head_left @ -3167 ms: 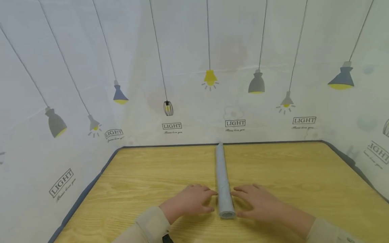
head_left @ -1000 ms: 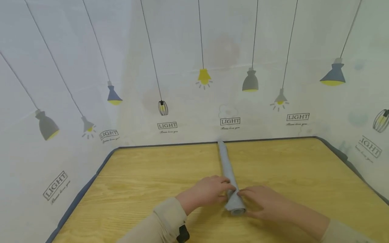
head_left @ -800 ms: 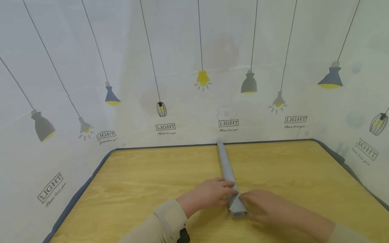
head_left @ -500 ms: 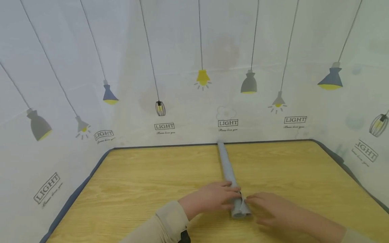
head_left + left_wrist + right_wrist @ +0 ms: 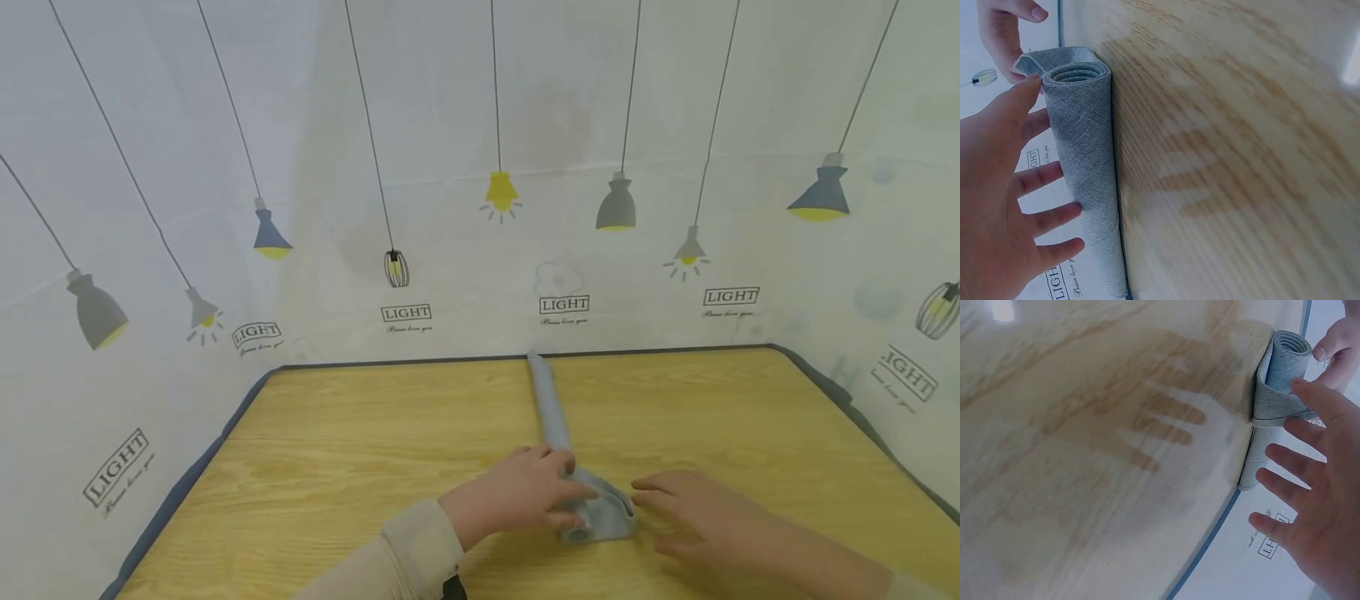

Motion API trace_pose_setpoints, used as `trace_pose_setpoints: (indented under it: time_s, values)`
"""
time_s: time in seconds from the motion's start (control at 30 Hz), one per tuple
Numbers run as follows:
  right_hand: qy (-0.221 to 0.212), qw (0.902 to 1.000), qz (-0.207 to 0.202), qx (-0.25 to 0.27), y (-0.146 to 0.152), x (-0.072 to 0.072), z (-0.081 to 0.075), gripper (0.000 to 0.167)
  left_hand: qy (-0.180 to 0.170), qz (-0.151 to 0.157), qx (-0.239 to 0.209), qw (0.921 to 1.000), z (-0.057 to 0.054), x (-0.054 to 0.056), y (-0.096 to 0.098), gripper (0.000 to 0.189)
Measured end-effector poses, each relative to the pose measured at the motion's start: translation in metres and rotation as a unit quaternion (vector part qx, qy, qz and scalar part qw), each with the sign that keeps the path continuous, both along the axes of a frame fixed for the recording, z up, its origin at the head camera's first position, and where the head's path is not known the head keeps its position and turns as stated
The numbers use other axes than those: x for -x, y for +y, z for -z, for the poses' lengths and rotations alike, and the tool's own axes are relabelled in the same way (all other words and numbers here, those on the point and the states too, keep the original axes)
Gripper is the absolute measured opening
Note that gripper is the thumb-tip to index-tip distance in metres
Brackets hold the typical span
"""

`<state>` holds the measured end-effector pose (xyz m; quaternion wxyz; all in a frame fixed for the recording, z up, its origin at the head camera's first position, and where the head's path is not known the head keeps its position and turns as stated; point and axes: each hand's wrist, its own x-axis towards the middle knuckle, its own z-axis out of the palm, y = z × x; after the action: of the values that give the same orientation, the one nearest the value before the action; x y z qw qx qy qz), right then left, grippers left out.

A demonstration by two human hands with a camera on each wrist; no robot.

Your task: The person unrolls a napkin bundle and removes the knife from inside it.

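Observation:
A long roll of grey-blue woven cloth (image 5: 549, 408) lies on the wooden table, running from near me to the far edge. Its near end shows spiralled layers, and a loose flap (image 5: 611, 518) opens out to the right. My left hand (image 5: 513, 496) rests against the near part of the roll; in the left wrist view its thumb touches the roll's end rim and its fingers are spread along the side. My right hand (image 5: 705, 512) is at the flap, index fingertip right at its edge and thumb held apart, fingers loosely extended in the right wrist view.
The wooden table (image 5: 375, 433) has a dark blue border strip (image 5: 198, 467) along its edge. White curtain-like walls (image 5: 465, 100) printed with lamps and "LIGHT" lettering surround it on the left, back and right.
The near end of the roll has opened, its flap spreading to the right. My right hand has moved right with the flap's edge, while my left hand has stayed over the roll.

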<state>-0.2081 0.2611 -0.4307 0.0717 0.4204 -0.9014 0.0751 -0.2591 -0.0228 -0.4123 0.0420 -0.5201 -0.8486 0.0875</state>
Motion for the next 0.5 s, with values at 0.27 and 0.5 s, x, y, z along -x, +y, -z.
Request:
trace_pose_setpoints:
  time_s: [0.27, 0.5]
  values:
    - [0.082, 0.9961, -0.022, -0.024, 0.006, 0.001, -0.005, 0.044, -0.014, -0.009, -0.033, 0.9993, 0.005, 0.001, -0.005, 0.041]
    - [0.077, 0.9963, -0.020, -0.033, 0.004, 0.004, -0.015, 0.045, -0.010, -0.033, -0.037, 0.9987, 0.004, -0.002, -0.006, 0.036]
